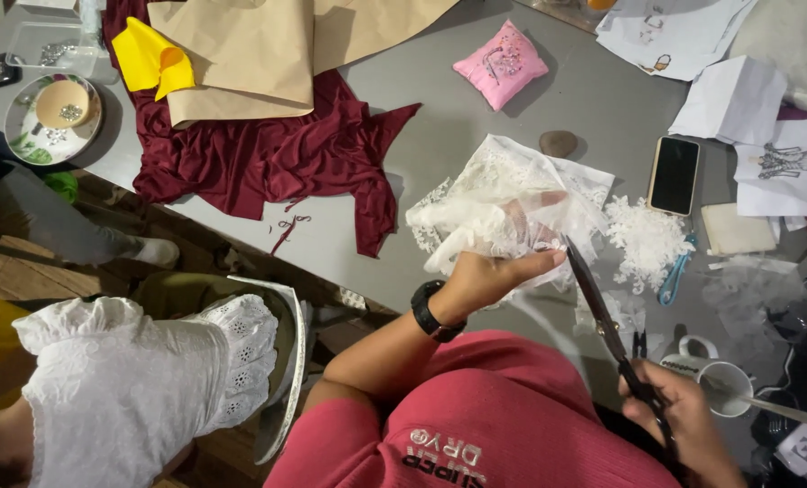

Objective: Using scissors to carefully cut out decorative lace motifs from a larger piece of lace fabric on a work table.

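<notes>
The left hand (494,276) lifts a piece of white lace (503,212) above the bench (457,136), fingers spread inside the sheer cloth and thumb pressed along its lower edge; a black watch (429,312) sits on that wrist. The right hand (684,420), at 5 o'clock from the lace, is closed around the handles of black scissors (607,325), whose blades run up toward 11 o'clock with the tip touching the lace's lower right edge. The blades look nearly together.

At 3 o'clock from the lace lies a heap of white trimmings (646,239), and just past it a dark phone (674,174). A small stone (559,142) rests at 12 o'clock, a pink pincushion (501,65) farther up. At 9 to 10 o'clock a maroon cloth (268,154) spreads over the bench, with brown paper (250,54) and a yellow scrap (155,61) on top of it. A white cup (715,375) stands just beside the right hand. Sketch sheets (788,167) lie at 2 o'clock. A dish (55,117) sits at the far left edge. Another person's white frilled sleeve (150,380) shows at 8 o'clock, well apart from the hands.
</notes>
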